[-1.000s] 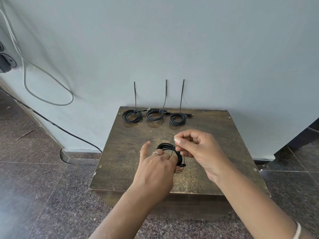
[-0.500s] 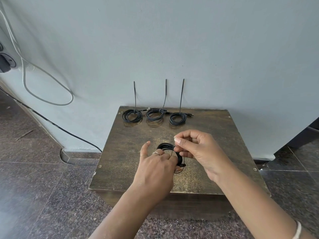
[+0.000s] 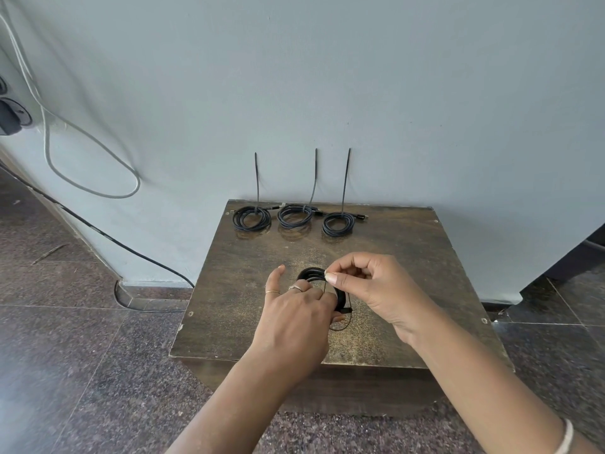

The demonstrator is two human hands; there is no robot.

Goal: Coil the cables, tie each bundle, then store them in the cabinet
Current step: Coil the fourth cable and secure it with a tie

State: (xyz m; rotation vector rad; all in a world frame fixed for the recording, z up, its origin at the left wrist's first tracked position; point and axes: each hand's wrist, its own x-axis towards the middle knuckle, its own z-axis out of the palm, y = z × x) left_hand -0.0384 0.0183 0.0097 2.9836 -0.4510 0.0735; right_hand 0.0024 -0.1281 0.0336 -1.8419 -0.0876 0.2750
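Nearest me, both forearms reach in from the bottom edge, a pale bangle (image 3: 563, 437) on the right wrist. My left hand (image 3: 296, 317) sits over the near-centre of the brown worktop (image 3: 229, 309), its fingers curled round a black coiled cable (image 3: 319, 277) and holding the bundle just above or on the surface, I can't tell which; the little finger sticks out straight to the left, and I see two rings (image 3: 295, 288) on that hand. My right hand (image 3: 376, 290) is just beside it, thumb and forefinger pinching a thin black tie (image 3: 347, 309) at the top of the coil; the tie's loop hangs down past the coil's right side, with a small end poking out near the left thumb. Other right fingers are curled in. Farther back, along the worktop's far edge by the wall, three tied cable coils (image 3: 296, 217) lie in a row, near one another, each with a long tie tail (image 3: 345, 181) standing up against the pale blue wall (image 3: 360, 77). Far left, a grey wire (image 3: 95, 152) loops down the wall from a socket plug (image 3: 9, 117), and a black wire (image 3: 108, 237) runs down to the dark stone floor (image 3: 82, 355).
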